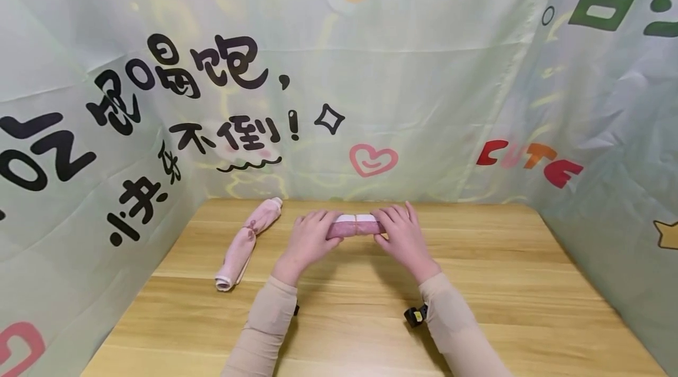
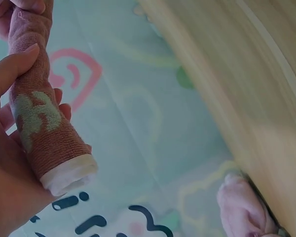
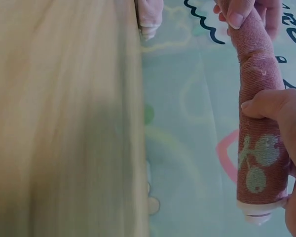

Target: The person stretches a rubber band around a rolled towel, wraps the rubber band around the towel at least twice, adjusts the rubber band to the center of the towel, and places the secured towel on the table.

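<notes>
A dusky-pink rolled towel point(image 1: 356, 228) with a white edge is held crosswise above the far part of the table, with a thin band around its middle. My left hand point(image 1: 309, 240) grips its left end and my right hand point(image 1: 406, 237) its right end. In the left wrist view, the thumb lies along the rolled towel point(image 2: 56, 140), near a pale green pattern and a white rim. A similar green pattern shows on the rolled towel point(image 3: 259, 170) in the right wrist view. Left of my hands, a lighter pink rolled towel point(image 1: 239, 254), cinched at its middle, lies on the table.
The wooden table point(image 1: 508, 283) is enclosed by printed fabric point(image 1: 424, 100) at the back and both sides. A black wrist camera point(image 1: 415, 316) sticks out beside the right sleeve.
</notes>
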Available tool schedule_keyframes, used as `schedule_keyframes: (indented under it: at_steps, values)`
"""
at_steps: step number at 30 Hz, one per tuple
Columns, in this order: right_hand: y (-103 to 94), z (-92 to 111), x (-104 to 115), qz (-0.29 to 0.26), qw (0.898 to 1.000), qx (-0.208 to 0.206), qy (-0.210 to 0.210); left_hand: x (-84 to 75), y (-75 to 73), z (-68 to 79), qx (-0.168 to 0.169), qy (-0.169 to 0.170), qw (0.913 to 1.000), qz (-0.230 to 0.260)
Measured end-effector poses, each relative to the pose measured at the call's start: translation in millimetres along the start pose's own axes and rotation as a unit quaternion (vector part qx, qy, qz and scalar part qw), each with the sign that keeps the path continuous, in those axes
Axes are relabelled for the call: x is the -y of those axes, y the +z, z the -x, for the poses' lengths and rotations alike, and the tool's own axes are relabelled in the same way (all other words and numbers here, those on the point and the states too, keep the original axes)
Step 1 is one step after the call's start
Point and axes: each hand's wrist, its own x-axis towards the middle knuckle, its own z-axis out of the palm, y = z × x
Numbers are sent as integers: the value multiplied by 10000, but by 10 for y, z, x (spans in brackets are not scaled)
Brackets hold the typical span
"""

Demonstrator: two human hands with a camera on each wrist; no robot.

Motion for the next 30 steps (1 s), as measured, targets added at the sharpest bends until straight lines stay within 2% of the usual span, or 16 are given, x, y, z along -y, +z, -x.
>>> schedule_keyframes:
  at_steps: [6,11,17,21,26,30]
  values:
    - [111,-171,42,-109,9995,243,172,121,-12,-37,232,-324,9992,57]
    - [215,-314,46,-88,9992,386,58,223,-11,0,121,-350,9992,-122]
    - [361,-423,85,-160,9986,444,-218,339,-12,175,159,-363,9987,-326]
    - [453,-481,158,-197,9982,489,-300,381,-33,317,87,-236,9991,-341]
    - [561,-562,288,-189,9976,593,-288,420,-32,484,-173,95,9979,-622]
    - [658,-638,386,-147,9972,646,-333,431,-16,586,-332,196,9970,-673]
